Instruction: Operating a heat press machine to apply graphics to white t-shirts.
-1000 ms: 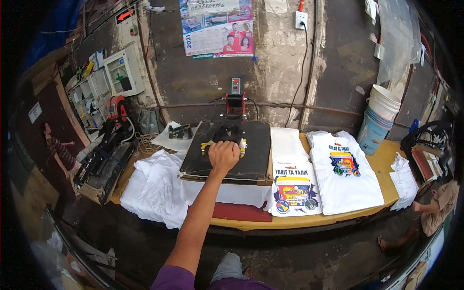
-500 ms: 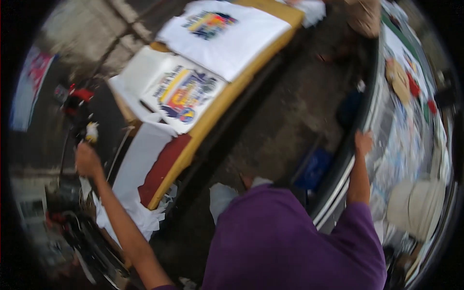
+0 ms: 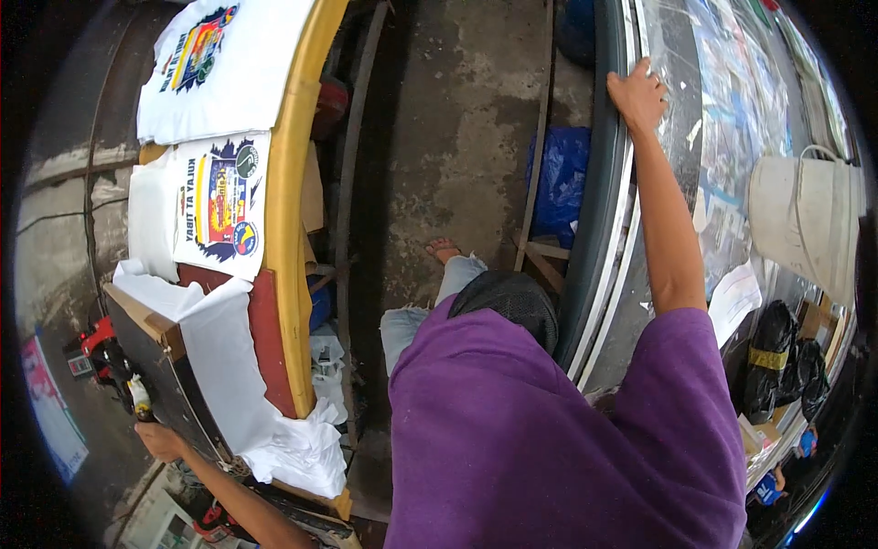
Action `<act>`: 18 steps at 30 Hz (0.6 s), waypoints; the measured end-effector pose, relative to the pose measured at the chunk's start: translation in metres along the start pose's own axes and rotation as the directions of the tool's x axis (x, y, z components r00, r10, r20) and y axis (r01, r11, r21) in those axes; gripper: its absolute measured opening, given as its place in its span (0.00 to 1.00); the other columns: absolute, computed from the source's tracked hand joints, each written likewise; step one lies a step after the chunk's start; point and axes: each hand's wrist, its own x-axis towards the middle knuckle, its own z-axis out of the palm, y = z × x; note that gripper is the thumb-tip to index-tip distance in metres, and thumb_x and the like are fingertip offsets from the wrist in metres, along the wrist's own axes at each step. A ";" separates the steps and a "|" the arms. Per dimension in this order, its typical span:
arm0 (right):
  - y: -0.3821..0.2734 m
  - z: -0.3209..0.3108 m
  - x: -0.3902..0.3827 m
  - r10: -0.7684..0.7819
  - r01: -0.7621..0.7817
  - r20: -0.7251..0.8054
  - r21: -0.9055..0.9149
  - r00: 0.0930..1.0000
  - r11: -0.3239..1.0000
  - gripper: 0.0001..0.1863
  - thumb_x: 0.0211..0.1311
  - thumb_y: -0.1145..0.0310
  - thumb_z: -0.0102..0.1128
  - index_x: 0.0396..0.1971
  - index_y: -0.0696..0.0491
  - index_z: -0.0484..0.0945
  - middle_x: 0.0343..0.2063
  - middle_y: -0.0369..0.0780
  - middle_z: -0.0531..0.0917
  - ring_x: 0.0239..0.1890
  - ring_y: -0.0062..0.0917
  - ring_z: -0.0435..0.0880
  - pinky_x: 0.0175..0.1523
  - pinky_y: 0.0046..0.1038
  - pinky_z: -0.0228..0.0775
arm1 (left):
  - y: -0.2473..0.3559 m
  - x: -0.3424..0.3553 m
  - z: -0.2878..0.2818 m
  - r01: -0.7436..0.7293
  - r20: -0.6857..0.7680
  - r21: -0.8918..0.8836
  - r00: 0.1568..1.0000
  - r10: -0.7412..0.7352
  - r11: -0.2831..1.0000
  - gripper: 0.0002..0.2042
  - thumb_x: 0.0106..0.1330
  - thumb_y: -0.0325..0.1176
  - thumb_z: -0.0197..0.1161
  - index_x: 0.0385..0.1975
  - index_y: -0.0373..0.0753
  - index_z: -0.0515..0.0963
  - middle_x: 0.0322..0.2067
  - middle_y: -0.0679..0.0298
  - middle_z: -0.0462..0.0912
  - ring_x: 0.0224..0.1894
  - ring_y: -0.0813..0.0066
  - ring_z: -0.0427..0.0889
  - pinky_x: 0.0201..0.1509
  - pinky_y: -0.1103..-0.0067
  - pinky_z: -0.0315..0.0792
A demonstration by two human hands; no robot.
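My left hand (image 3: 163, 442) is closed around a dark handle (image 3: 144, 416), just below a small white-and-yellow piece. The handle is beside a black flat board (image 3: 165, 366) with a brown edge. White cloth (image 3: 215, 339) drapes from that board over a dark red panel (image 3: 274, 343) on the yellow-edged table (image 3: 294, 183). A printed white sheet (image 3: 224, 206) lies on this table, above the cloth in view, and a white shirt (image 3: 219, 73) with a similar print is beyond it. My right hand (image 3: 640, 96) rests with fingers spread on the dark-edged glass counter (image 3: 613, 229), holding nothing.
Between table and counter runs a narrow concrete aisle (image 3: 448, 137). A blue plastic bag (image 3: 560, 183) sits under the counter's edge. On the right are a white bucket (image 3: 805, 210) and black bags (image 3: 773, 357). Red-and-black equipment (image 3: 101, 343) stands at the far left.
My view has turned, so the table now runs upright along the left. My left hand stays closed near the same equipment, and my right hand is still on the counter's edge.
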 end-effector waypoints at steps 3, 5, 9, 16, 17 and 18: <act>0.002 0.002 -0.002 -0.029 0.029 -0.045 0.008 0.999 1.000 0.43 0.55 0.50 0.54 0.69 0.56 0.59 0.60 0.56 0.73 0.62 0.52 0.70 0.62 0.54 0.61 | 0.009 0.000 -0.011 0.010 0.073 0.007 0.997 -0.010 1.000 0.32 0.70 0.62 0.37 0.46 0.44 0.85 0.48 0.51 0.84 0.49 0.42 0.80 0.51 0.53 0.69; 0.002 0.004 0.000 -0.034 0.035 -0.052 0.013 0.998 0.999 0.43 0.54 0.50 0.55 0.69 0.56 0.60 0.60 0.57 0.72 0.63 0.52 0.69 0.62 0.54 0.60 | 0.013 -0.001 -0.016 0.006 0.120 -0.020 0.993 -0.004 1.000 0.33 0.70 0.61 0.36 0.48 0.42 0.83 0.49 0.51 0.83 0.50 0.41 0.79 0.52 0.53 0.68; 0.002 0.008 0.002 -0.015 0.016 -0.021 0.027 1.000 1.000 0.43 0.54 0.50 0.55 0.68 0.56 0.61 0.61 0.57 0.71 0.64 0.52 0.67 0.63 0.55 0.59 | 0.017 0.001 -0.021 0.059 0.167 -0.016 0.984 -0.055 0.998 0.33 0.70 0.61 0.37 0.49 0.42 0.83 0.50 0.51 0.83 0.50 0.42 0.79 0.52 0.53 0.68; -0.001 -0.006 -0.001 -0.099 0.109 -0.209 0.035 0.973 0.993 0.36 0.56 0.52 0.57 0.64 0.54 0.68 0.63 0.53 0.70 0.65 0.52 0.65 0.65 0.54 0.57 | 0.007 0.002 -0.007 0.022 0.158 -0.102 0.987 -0.005 0.995 0.32 0.69 0.62 0.40 0.52 0.43 0.81 0.50 0.51 0.82 0.51 0.41 0.78 0.53 0.55 0.69; -0.005 -0.011 -0.007 -0.123 0.124 -0.223 -0.013 0.967 0.992 0.34 0.58 0.53 0.57 0.63 0.54 0.70 0.63 0.53 0.71 0.65 0.52 0.65 0.64 0.54 0.57 | 0.003 0.001 -0.004 0.036 0.157 -0.117 0.988 -0.017 0.992 0.31 0.69 0.62 0.41 0.52 0.44 0.81 0.50 0.51 0.82 0.51 0.41 0.78 0.54 0.56 0.69; -0.009 -0.016 -0.019 -0.282 0.299 -0.360 -0.010 0.889 0.954 0.29 0.59 0.56 0.58 0.60 0.53 0.72 0.60 0.53 0.72 0.64 0.52 0.66 0.64 0.52 0.58 | 0.000 0.000 -0.002 -0.012 0.140 -0.105 0.990 0.027 0.994 0.32 0.70 0.63 0.40 0.52 0.44 0.81 0.50 0.51 0.83 0.51 0.41 0.78 0.54 0.56 0.70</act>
